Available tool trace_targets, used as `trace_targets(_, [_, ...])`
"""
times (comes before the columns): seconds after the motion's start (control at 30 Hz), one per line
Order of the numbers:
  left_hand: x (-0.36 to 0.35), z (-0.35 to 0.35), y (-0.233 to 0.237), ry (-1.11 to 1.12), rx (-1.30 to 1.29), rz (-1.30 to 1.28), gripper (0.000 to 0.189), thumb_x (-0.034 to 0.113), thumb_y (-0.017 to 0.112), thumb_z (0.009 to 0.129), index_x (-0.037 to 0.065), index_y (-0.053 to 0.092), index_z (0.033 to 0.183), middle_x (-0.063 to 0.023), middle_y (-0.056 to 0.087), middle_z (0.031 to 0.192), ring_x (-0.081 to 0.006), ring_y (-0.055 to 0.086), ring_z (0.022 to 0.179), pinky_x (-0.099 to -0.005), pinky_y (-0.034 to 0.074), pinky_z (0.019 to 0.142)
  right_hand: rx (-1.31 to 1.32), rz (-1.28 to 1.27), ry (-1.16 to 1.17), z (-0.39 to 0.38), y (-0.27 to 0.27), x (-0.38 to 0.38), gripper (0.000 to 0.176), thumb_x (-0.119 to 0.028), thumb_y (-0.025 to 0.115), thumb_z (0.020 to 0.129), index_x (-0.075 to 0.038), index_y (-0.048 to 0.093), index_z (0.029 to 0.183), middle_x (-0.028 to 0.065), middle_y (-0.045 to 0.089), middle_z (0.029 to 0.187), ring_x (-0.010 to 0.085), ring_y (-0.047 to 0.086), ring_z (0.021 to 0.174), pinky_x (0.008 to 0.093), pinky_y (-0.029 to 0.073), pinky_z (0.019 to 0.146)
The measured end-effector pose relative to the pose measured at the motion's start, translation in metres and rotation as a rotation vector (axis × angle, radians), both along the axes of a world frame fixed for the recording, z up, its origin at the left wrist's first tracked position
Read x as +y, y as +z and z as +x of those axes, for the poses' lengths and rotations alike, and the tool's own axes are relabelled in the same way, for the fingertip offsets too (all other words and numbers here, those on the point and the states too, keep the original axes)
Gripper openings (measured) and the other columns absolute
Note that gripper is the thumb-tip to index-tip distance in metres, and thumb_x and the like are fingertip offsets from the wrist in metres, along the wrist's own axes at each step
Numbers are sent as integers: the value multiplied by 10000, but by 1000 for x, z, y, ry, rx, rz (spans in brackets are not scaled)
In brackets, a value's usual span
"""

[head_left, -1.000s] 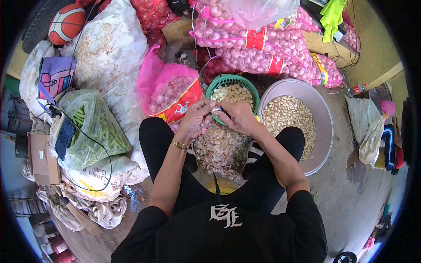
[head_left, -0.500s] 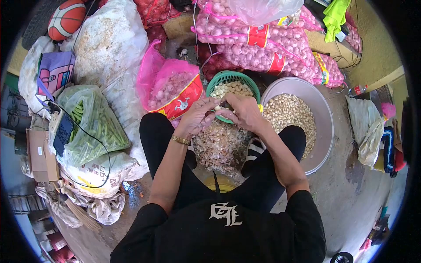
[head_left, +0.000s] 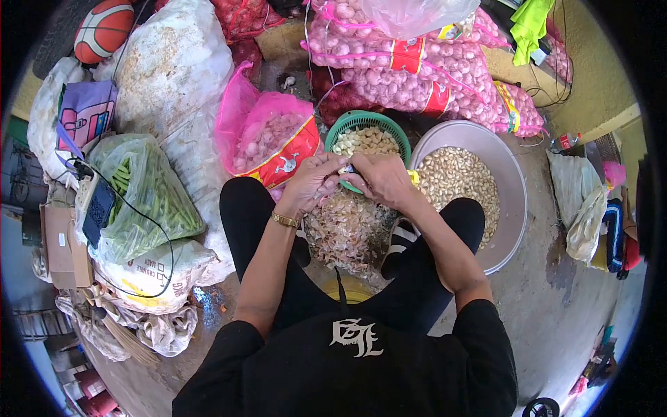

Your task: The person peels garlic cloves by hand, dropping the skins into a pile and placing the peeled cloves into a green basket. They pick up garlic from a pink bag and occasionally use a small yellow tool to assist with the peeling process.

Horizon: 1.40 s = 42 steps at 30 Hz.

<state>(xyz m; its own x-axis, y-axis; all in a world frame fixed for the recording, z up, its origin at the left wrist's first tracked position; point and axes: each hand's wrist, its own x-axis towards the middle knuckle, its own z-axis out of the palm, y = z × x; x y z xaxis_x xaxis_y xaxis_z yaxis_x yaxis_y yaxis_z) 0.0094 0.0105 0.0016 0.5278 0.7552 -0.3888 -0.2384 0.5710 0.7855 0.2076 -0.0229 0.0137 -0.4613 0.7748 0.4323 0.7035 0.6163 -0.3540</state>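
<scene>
My left hand (head_left: 314, 182) is closed, thumb and fingertips pinching what seems to be a garlic clove, mostly covered by the fingers. Against it, my right hand (head_left: 382, 179) is wrapped round a small knife (head_left: 415, 177); its yellow handle end sticks out past the palm, and a bit of blade glints between the hands. Just beyond is a green basket (head_left: 402, 132) with peeled garlic cloves (head_left: 365, 141). Below my hands, a heap of garlic skins (head_left: 344, 233) lies between my feet. To the right, a wide pale basin (head_left: 511, 229) holds many unpeeled cloves (head_left: 458, 184).
An opened pink net bag of garlic (head_left: 267, 142) stands left of the basket. Full garlic sacks (head_left: 445, 80) are stacked behind. At left are a large white sack (head_left: 174, 69), a clear bag of green pods (head_left: 156, 187) and a broom (head_left: 125, 337).
The fingertips have shifted slightly; my right hand has turned a little and the blade glint now shows between the hands. The surrounding things stay in place.
</scene>
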Motion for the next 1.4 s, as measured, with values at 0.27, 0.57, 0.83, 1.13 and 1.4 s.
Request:
trace_targets(0.27, [-2,1,-11,46,-66,-1,199,256,639,956,61,611,931,34,488,538,-32,398,373,-186,273,324,29,52,-9,-3,-3,2,306,-334,647,907,-50,534,892,156,594,706,353,621,637,439,455,529])
trace_targets(0.57, [-9,16,-16,110,-461,-70,168,218,574,993,64,570,1061,-11,605,910,-5,456,512,-138,301,379,332,-53,-159,-3,-5,11,284,-336,600,944,-63,563,875,170,590,631,382,610,598,462,446,518])
trace_targets(0.83, [-12,20,0,34,-319,127,357,235,564,999,31,550,1292,-27,615,981,-14,430,451,-151,313,374,387,-4,-194,1,-4,13,275,-317,613,937,-57,569,862,180,604,653,383,613,597,455,453,516])
trace_targets(1.13, [-22,32,-13,234,-181,184,286,256,517,1020,32,585,1185,13,496,543,-42,399,377,-200,344,345,44,108,-167,2,-2,7,272,-320,644,915,-61,562,934,127,582,651,331,615,596,428,458,519])
trace_targets(1.4, [-17,16,13,61,-186,42,370,351,471,1034,24,593,1156,30,492,554,-35,383,382,-207,337,377,37,57,-78,4,6,1,267,-304,646,910,-68,548,985,110,600,712,313,627,639,408,468,540])
